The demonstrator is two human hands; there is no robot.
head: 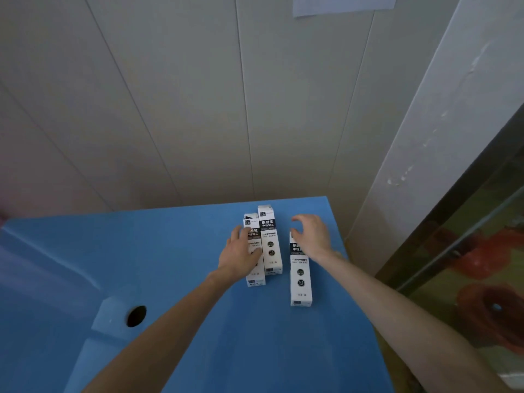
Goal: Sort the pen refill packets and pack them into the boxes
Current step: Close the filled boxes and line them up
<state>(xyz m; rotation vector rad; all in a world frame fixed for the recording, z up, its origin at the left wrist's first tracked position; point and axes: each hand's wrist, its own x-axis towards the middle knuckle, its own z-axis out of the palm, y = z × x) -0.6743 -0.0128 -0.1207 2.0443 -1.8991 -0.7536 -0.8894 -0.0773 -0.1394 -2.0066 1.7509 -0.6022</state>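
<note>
Reaching across a blue table [198, 321], a person works with both bare arms stretched forward toward three white boxes with black labels near the far right corner. The left hand [241, 253] lies palm down on the left box [255, 276], fingers nearly straight and spread over its upper half, pressing rather than gripping it. Just beside it, touching along its long side, the middle box [270, 245] lies flat and sits a little farther from the person. The right hand [310, 234] hovers with fingers loosely curled and thumb apart over the far end of the right box [300, 279]; whether it touches the box cannot be told, and it grasps nothing. That box lies apart from the pair, nearer the person. A round dark hole [136, 316] shows in the table at the left, and a pale panelled wall [170, 109] rises behind.
</note>
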